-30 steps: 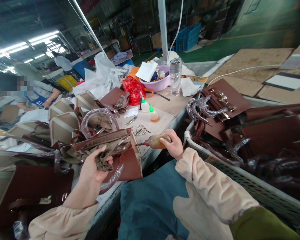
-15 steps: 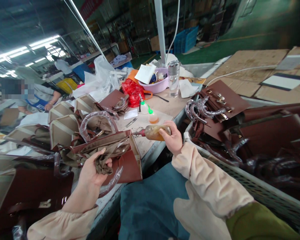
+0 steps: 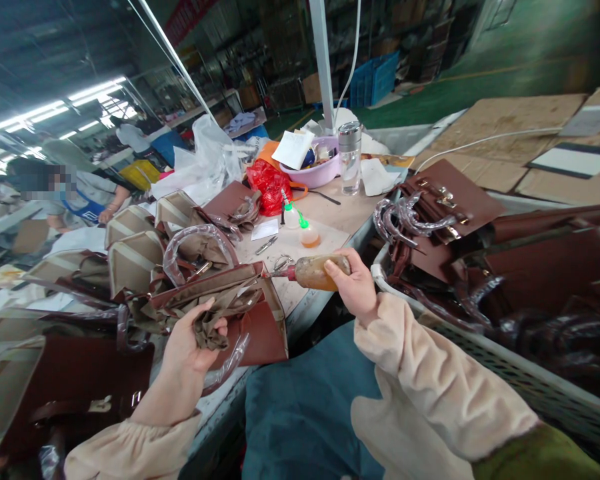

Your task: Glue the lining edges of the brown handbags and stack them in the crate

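My left hand (image 3: 193, 340) is closed around a bunched piece of the olive-brown lining (image 3: 214, 332) that comes out of a brown handbag (image 3: 266, 328). The bag rests at the table's near edge with its opening toward me, and a plastic-wrapped handle hangs down its front. In my right hand (image 3: 355, 283) is a squeeze bottle (image 3: 317, 272) of yellowish glue, held on its side. Its red-based thin nozzle points left, close to the bag's upper right corner; whether the tip touches the edge cannot be made out.
Several more brown handbags (image 3: 135, 257) crowd the table's left side. Small green-capped bottles (image 3: 310, 235), tweezers (image 3: 267, 245), a red plastic bag (image 3: 269, 187), a purple basin (image 3: 320, 175) and a clear flask (image 3: 350, 160) stand beyond. At right, a crate (image 3: 430, 320) holds bags. A co-worker (image 3: 83, 193) sits far left.
My right hand has drawn the glue bottle slightly right and down, its nozzle shifting a little from the bag's corner. The left hand keeps its hold on the lining; the view has shifted slightly.
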Available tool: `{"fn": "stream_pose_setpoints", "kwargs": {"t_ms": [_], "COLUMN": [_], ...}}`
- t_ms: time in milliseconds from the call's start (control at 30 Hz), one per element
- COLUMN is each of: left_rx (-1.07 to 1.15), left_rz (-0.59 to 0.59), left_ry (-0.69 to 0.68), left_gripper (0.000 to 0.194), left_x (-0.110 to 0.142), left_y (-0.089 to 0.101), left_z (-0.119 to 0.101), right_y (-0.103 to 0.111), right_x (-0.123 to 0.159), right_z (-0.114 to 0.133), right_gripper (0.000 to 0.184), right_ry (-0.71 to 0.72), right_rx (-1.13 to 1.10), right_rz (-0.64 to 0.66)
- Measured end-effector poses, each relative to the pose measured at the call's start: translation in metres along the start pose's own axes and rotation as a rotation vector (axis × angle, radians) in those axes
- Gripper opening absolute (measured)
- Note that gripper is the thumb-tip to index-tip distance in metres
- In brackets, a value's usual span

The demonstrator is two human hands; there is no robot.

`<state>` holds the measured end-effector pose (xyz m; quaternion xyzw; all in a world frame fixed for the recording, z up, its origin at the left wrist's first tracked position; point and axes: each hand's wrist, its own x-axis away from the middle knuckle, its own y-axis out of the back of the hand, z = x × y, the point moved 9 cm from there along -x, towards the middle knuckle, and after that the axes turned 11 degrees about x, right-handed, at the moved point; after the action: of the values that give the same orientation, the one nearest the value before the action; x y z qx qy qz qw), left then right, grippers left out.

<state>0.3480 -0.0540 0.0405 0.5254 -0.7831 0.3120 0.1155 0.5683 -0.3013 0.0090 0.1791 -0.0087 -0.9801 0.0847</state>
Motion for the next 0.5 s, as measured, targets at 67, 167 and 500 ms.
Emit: {"fn": "stream_pose_setpoints", "kwargs": {"t_ms": [67,167,500], "left_rx": [-0.003,-0.007,0.001], "left_rz": [-0.007,-0.002,-0.012], "left_ry": [0.012,0.015,-0.010], "left_gripper": [0.014,0.015,0.015], "left_x": [0.001,0.000,0.000], "left_y": [0.000,-0.001,0.001], "left_z": [0.002,0.003,0.000], "right_y": [0.005,0.010,0.007], "right_x": [0.001,-0.001,0.001], "right_z": [0.002,0.005,0.012], "right_gripper": [0.018,0.019,0.018], "right_ry": [-0.013,-0.026,-0.036], "right_rx": [0.005,0.034,0.070], "right_rz": [0.000,-0.010,-0.009]}}
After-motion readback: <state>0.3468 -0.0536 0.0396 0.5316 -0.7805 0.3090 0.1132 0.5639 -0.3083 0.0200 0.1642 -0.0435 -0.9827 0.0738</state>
